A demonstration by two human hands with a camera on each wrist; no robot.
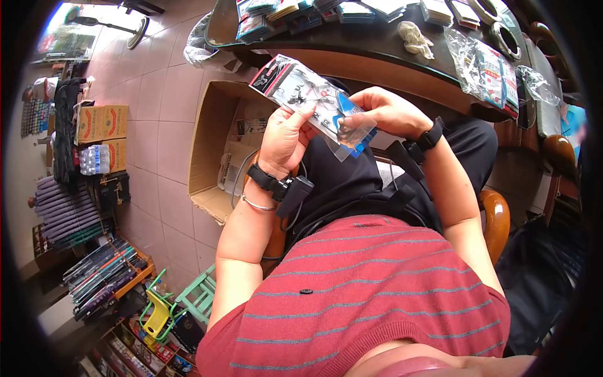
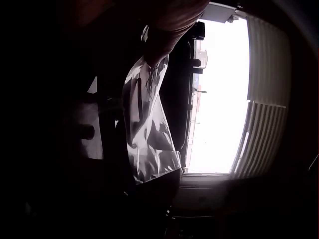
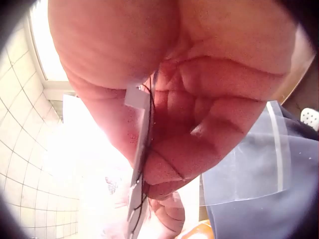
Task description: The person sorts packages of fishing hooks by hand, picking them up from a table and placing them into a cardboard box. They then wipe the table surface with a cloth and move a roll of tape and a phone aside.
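A clear plastic packet (image 1: 295,87) with a red, black and white printed header is held over the lap. My left hand (image 1: 286,138) pinches its near edge, thumb on top. In the dark left wrist view, the glossy clear plastic (image 2: 149,134) hangs below the fingers. My right hand (image 1: 389,113) is at the packet's other end, by its blue part (image 1: 347,105). The right wrist view shows a thin, pale card (image 3: 141,149) seen edge-on, gripped between the right thumb and curled fingers, with a fine dark line along it. Clear plastic (image 3: 244,169) extends behind those fingers.
An open cardboard box (image 1: 207,147) stands on the floor at left. Ahead, a dark table (image 1: 352,41) carries stacks of packets (image 1: 370,9), a crumpled white glove (image 1: 414,39) and plastic-wrapped packs (image 1: 496,78). A wooden chair arm (image 1: 495,220) is beside the right elbow.
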